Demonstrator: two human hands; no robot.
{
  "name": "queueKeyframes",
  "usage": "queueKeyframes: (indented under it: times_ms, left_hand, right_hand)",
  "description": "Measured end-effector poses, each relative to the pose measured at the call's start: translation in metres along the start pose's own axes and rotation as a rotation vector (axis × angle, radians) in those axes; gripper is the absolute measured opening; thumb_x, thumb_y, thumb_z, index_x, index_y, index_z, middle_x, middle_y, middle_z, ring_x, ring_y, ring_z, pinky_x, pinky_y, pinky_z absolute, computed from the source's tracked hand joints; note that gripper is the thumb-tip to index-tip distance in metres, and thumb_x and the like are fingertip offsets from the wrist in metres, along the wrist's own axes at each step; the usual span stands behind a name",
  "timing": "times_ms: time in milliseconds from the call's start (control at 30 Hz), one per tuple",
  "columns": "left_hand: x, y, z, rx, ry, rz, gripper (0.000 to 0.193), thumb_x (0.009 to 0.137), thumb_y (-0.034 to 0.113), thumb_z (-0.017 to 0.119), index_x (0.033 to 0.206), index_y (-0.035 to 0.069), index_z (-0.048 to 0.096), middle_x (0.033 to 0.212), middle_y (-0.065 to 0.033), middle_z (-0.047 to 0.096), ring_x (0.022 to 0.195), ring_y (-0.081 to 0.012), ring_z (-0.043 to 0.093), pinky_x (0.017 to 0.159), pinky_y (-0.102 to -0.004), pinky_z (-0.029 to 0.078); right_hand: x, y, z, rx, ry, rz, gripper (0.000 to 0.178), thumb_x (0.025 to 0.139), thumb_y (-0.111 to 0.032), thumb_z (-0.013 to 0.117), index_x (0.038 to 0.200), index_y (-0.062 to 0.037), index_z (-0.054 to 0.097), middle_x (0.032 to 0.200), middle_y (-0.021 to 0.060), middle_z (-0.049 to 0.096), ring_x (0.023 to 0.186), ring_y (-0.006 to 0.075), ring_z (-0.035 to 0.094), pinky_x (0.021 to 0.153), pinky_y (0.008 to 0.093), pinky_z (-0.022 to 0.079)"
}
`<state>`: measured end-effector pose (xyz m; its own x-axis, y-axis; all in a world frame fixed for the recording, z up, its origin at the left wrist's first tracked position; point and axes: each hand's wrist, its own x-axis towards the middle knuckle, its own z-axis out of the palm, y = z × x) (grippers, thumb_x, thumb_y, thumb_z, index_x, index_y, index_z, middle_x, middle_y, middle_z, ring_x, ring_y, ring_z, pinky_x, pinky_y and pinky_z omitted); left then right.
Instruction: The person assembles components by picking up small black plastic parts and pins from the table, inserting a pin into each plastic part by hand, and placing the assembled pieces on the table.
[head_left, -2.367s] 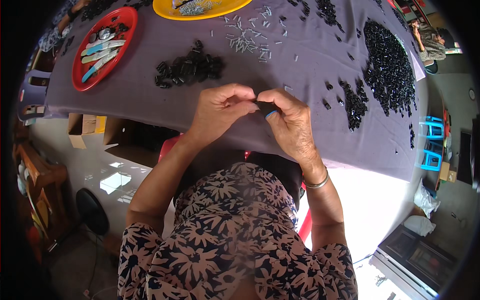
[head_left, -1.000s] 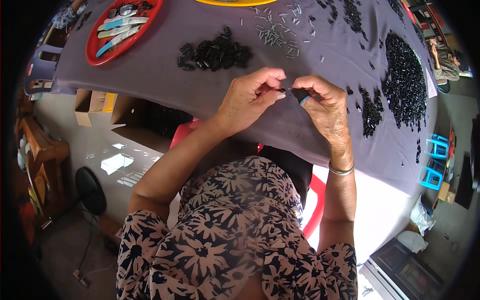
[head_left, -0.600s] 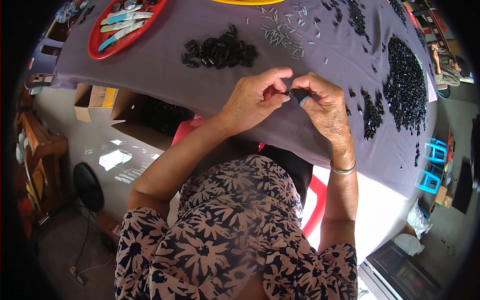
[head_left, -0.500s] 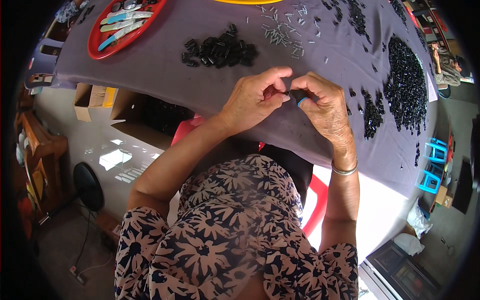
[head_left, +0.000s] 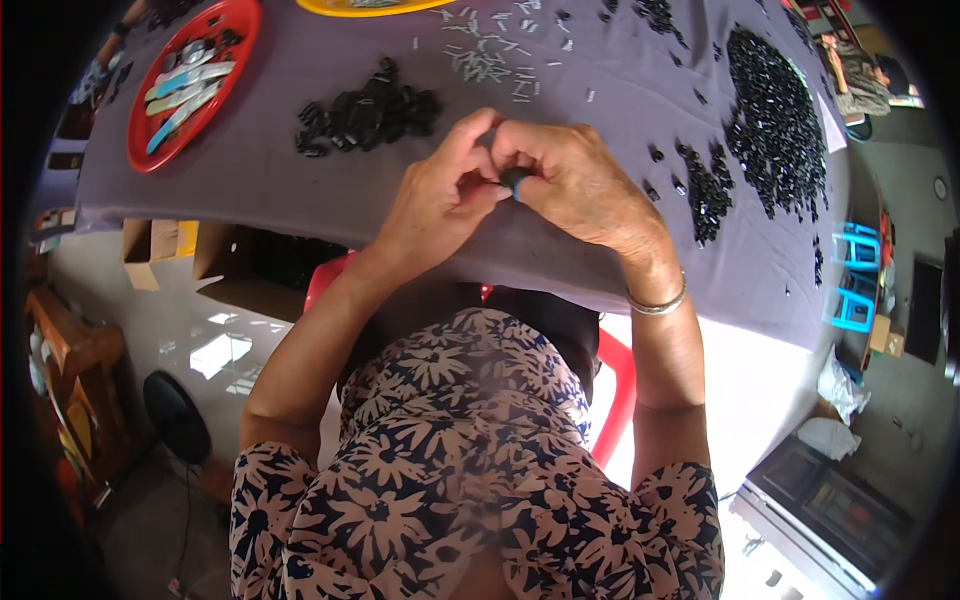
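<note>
The left hand (head_left: 440, 195) and right hand (head_left: 575, 185) meet above the near edge of the cloth-covered worktop (head_left: 250, 185), fingertips bunched together. Whether they pinch a piece cannot be told; anything between them is hidden. A dark thumb cover (head_left: 513, 178) with a blue band shows at the right thumb, apparently worn; a silver bracelet (head_left: 658, 306) circles that wrist.

Just beyond the left hand lies a heap of short black pieces (head_left: 375, 115). They look light, stiff and rather slick, likely to roll, and best taken by the sides between thumb and fingertip. Further out are clear rods (head_left: 480, 65), thin and probably easy to snap, so better held near the middle.

Toward the right edge are one small black cluster (head_left: 710, 190) and one much larger black mound (head_left: 775, 125); pieces and rods are too many to count.

By the left edge sits one red tray (head_left: 134, 140) with at least three knives (head_left: 186, 113), handles blue or pale. One yellow tray (head_left: 400, 10) is partly visible toward the far edge. Two blue stools (head_left: 853, 310) stand past the right edge.
</note>
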<state>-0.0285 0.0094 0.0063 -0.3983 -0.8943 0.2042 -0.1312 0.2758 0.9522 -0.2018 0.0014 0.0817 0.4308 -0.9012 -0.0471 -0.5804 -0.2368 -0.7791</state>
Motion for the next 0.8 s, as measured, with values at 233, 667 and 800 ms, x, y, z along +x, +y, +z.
queueKeyframes:
  times_ms: [233, 667, 800]
  left_hand:
    - [0.002, 0.002, -0.001, -0.009, -0.026, -0.053, 0.066, 0.081, -0.005, 0.066, 0.140, 0.006, 0.038, 0.087, -0.0066, 0.064, 0.080, -0.0144, 0.063, 0.078, -0.0274, 0.051]
    - [0.004, -0.006, 0.002, -0.169, 0.023, 0.081, 0.017, 0.084, -0.005, 0.066, 0.100, 0.001, 0.066, 0.086, -0.0034, 0.064, 0.078, -0.0093, 0.058, 0.072, -0.0226, 0.046]
    - [0.004, -0.006, 0.001, -0.146, 0.022, 0.084, 0.017, 0.084, -0.005, 0.066, 0.100, 0.001, 0.066, 0.085, -0.0028, 0.063, 0.077, -0.0092, 0.057, 0.070, -0.0226, 0.046]
  right_hand:
    - [-0.002, 0.010, 0.009, 0.010, 0.088, -0.070, 0.018, 0.069, 0.009, 0.051, 0.084, -0.0001, 0.057, 0.070, 0.0132, 0.060, 0.063, 0.0250, 0.057, 0.059, 0.0361, 0.045]
    - [-0.101, 0.072, -0.050, -0.273, 0.685, 0.271, 0.023, 0.083, 0.006, 0.056, 0.100, -0.0026, 0.069, 0.081, 0.0032, 0.068, 0.070, 0.0065, 0.058, 0.063, 0.0221, 0.047]
    - [-0.121, 0.080, -0.045, -0.419, 0.689, 0.271, 0.031, 0.080, 0.008, 0.052, 0.105, -0.0011, 0.067, 0.087, 0.0101, 0.065, 0.070, 0.0160, 0.062, 0.064, 0.0258, 0.048]
